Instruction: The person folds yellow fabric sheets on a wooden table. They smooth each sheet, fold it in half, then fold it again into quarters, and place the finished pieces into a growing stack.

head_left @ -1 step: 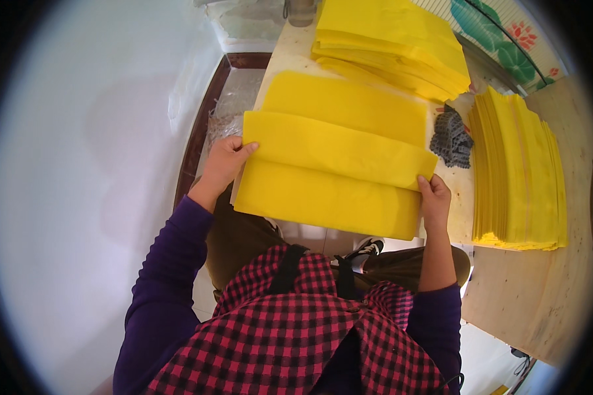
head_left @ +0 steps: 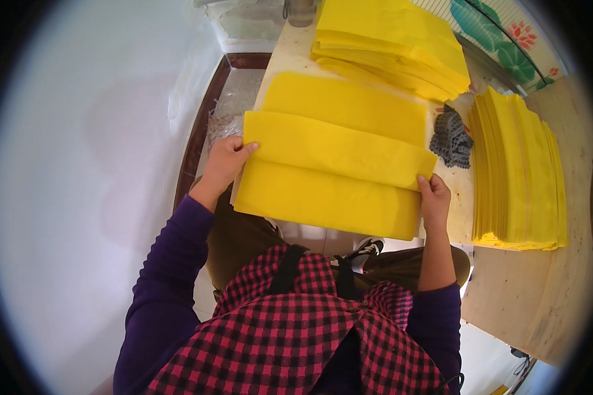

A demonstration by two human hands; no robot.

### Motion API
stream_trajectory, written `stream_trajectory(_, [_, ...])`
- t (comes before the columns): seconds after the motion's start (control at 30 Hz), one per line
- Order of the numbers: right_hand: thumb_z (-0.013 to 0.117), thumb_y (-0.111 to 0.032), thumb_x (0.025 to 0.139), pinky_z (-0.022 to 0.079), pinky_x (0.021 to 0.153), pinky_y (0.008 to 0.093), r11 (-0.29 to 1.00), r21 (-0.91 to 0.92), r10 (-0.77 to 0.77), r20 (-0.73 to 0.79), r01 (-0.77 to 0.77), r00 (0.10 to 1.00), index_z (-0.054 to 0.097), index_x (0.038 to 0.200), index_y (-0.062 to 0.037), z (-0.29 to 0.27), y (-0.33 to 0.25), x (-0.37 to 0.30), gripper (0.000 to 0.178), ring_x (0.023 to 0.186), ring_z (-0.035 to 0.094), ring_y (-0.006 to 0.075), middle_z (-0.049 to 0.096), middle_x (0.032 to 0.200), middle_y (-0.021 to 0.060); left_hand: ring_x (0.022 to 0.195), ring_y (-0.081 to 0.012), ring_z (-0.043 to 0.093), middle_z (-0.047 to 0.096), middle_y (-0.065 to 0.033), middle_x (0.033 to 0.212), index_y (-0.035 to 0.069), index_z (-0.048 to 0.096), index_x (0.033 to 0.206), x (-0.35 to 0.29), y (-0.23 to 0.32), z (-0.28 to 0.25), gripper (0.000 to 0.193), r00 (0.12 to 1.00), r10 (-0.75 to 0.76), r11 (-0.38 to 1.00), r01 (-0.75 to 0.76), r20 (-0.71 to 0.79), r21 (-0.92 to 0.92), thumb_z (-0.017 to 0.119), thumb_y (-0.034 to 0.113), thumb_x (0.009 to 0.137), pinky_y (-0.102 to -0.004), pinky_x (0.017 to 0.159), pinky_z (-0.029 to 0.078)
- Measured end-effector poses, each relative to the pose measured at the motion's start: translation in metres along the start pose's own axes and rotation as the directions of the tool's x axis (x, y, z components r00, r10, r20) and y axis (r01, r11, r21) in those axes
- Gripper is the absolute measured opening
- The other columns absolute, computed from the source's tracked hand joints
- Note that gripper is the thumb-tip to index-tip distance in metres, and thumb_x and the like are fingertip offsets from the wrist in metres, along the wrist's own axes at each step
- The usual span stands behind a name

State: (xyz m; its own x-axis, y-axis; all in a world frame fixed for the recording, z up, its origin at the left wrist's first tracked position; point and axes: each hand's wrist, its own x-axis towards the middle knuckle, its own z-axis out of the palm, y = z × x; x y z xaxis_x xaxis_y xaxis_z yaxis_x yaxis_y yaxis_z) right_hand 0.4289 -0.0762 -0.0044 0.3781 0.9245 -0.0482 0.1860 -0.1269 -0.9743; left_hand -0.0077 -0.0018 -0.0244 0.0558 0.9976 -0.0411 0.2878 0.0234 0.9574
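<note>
A yellow cloth sheet (head_left: 336, 148) lies before me at the table's near edge, its upper strip folded over toward me. Beyond the strip and in front of it, flat yellow cloth (head_left: 329, 201) shows; whether it is all one piece I cannot tell. My left hand (head_left: 227, 161) pinches the strip's left end between thumb and fingers. At the strip's right end, my right hand (head_left: 435, 197) grips the corner with its thumb on top. Most fingers of both hands are hidden under the cloth.
A thick stack of yellow cloth (head_left: 389, 39) stands at the far side of the wooden table (head_left: 454, 204). Another tall yellow stack (head_left: 520, 171) stands to the right. Between them lies a crumpled dark grey knitted cloth (head_left: 451, 138). A white wall (head_left: 99, 164) rises on the left.
</note>
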Motion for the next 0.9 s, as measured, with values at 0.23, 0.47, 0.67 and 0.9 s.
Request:
stream_trajectory(0.23, [0.066, -0.012, 0.088, 0.030, 0.052, 0.0217, 0.975, -0.180, -0.139, -0.053, 0.128, 0.989, 0.052, 0.072, -0.0014, 0.001, 0.010, -0.001, 0.024, 0.061, 0.033, 0.0036, 0.040, 0.066, -0.0067, 0.053, -0.0134, 0.043, 0.048, -0.0066, 0.057, -0.004, 0.057, 0.073, 0.011, -0.006, 0.005, 0.032, 0.997, 0.013, 0.986, 0.000, -0.071, 0.169, 0.069, 0.024, 0.083, -0.0323, 0.051, 0.037])
stream_trajectory(0.47, [0.067, -0.007, 0.085, 0.037, 0.056, 0.0203, 0.986, -0.147, -0.100, -0.098, 0.085, 0.990, 0.059, 0.095, -0.0014, 0.006, 0.009, 0.001, 0.014, 0.062, 0.045, 0.0042, 0.050, 0.068, -0.0049, 0.054, -0.0145, 0.045, 0.050, -0.0064, 0.059, -0.002, 0.054, 0.070, 0.002, 0.014, 0.016, 0.029, 0.975, 0.080, 0.958, -0.018, -0.208, 0.285, 0.071, 0.020, 0.080, -0.0315, 0.053, 0.039])
stream_trajectory(0.67, [0.068, -0.005, 0.082, 0.039, 0.057, 0.0210, 0.954, -0.280, -0.148, -0.123, 0.108, 0.981, 0.055, 0.111, -0.0023, 0.006, 0.001, -0.005, 0.032, 0.062, 0.047, 0.0054, 0.052, 0.068, -0.0027, 0.056, -0.0133, 0.044, 0.049, -0.0043, 0.061, 0.000, 0.054, 0.071, 0.002, 0.008, 0.018, 0.025, 0.970, 0.100, 0.960, -0.035, -0.221, 0.279, 0.071, 0.016, 0.080, -0.0296, 0.053, 0.039])
stream_trajectory(0.9, [0.066, -0.003, 0.080, 0.041, 0.058, 0.0230, 0.942, -0.290, -0.206, -0.113, 0.166, 0.972, 0.053, 0.112, -0.0028, 0.007, 0.002, -0.010, 0.035, 0.060, 0.047, 0.0078, 0.050, 0.066, -0.0017, 0.056, -0.0123, 0.045, 0.049, -0.0025, 0.061, 0.001, 0.055, 0.074, 0.002, 0.000, 0.022, 0.021, 0.952, 0.161, 0.964, -0.095, -0.262, 0.247, 0.071, 0.013, 0.079, -0.0283, 0.054, 0.040])
